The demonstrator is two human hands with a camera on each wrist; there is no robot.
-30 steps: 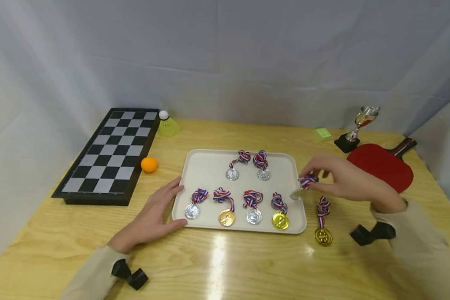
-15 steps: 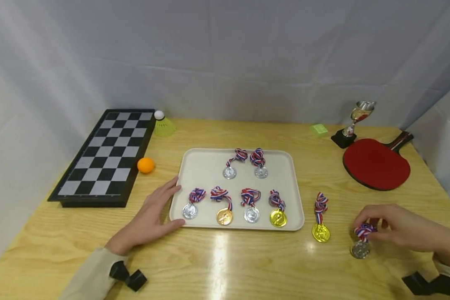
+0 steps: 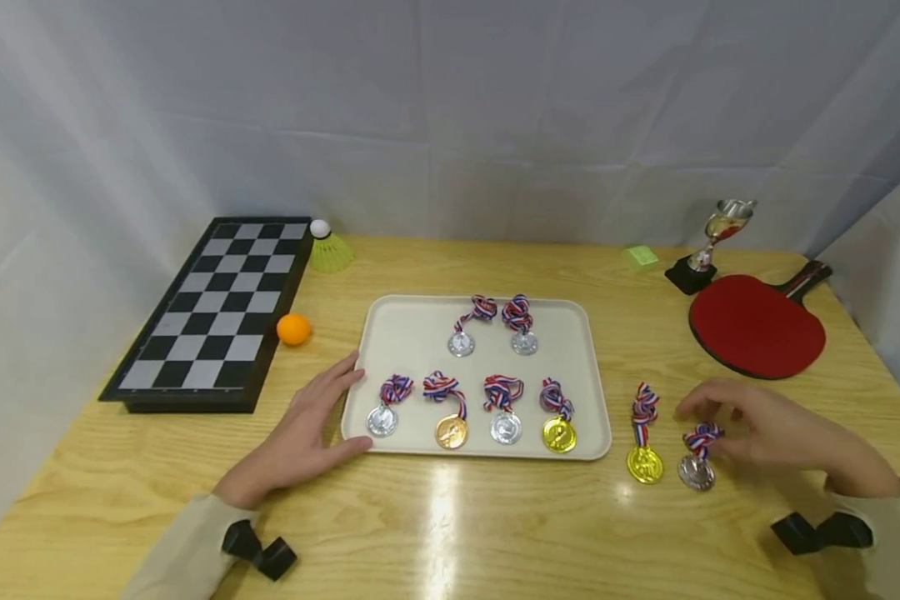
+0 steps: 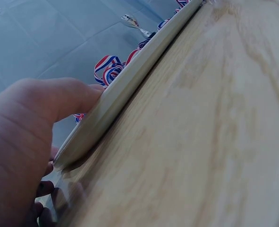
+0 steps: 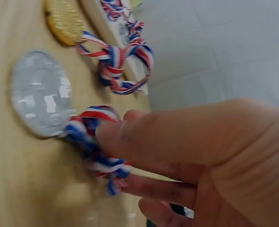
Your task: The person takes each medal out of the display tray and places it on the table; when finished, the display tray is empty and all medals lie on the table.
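In the head view my right hand (image 3: 776,429) pinches the bunched striped ribbon of a silver medal (image 3: 697,472). The medal's disc hangs toward the front, close over the wood. Seen from the right wrist, the thumb (image 5: 130,139) covers part of that ribbon (image 5: 89,137). Just left of it lies a gold medal (image 3: 645,464) with its ribbon stretched behind. My left hand (image 3: 300,442) rests at the left end of a cream tray (image 3: 405,325), fingers along the side and thumb at the front rim. Silver medals (image 3: 506,427), a bronze medal (image 3: 452,432) and another gold medal (image 3: 559,435) lie on the tray.
A folded chessboard (image 3: 217,308) stands at the left, beside an orange ball (image 3: 293,329) and a yellow shuttlecock (image 3: 332,250). At the back right are a green block (image 3: 641,257), a small trophy (image 3: 708,246) and a red table tennis bat (image 3: 753,327).
My right hand carried the silver medal from the tray's right edge out to the right, then back left beside the gold medal. The left hand has stayed at the tray.
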